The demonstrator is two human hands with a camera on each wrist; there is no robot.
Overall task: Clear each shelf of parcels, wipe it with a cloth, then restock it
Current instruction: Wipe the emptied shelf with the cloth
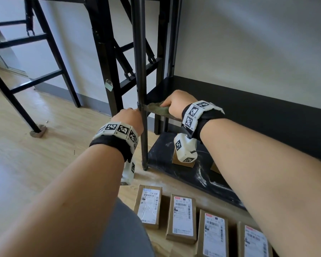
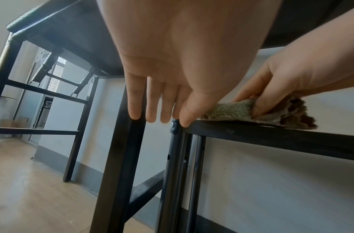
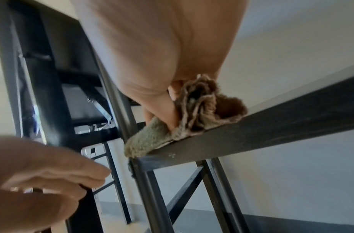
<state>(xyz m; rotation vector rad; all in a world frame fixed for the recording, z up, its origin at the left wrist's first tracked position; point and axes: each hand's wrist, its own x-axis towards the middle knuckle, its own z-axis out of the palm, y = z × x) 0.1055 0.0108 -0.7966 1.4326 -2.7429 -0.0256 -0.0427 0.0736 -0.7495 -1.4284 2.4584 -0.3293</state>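
On the low black shelf (image 1: 157,92), at its front left corner, lies a folded green-brown cloth (image 1: 156,109). My right hand (image 1: 168,104) grips the cloth (image 3: 152,138) and presses it on the shelf edge (image 3: 271,126), thumb and fingers pinching the folds. My left hand (image 1: 131,115) is beside the front post (image 1: 141,71). Its fingers (image 2: 154,107) hang straight, and the thumb tip touches the shelf corner next to the cloth (image 2: 231,110). Several labelled cardboard parcels (image 1: 148,206) lie in a row on the floor in front.
The dusty bottom shelf (image 1: 174,176) holds a brown parcel (image 1: 175,160), partly hidden by my wrist camera, and another behind my right forearm. Black folding table legs (image 1: 104,71) stand just left of the post. Wooden floor (image 1: 35,154) stretches out to the left.
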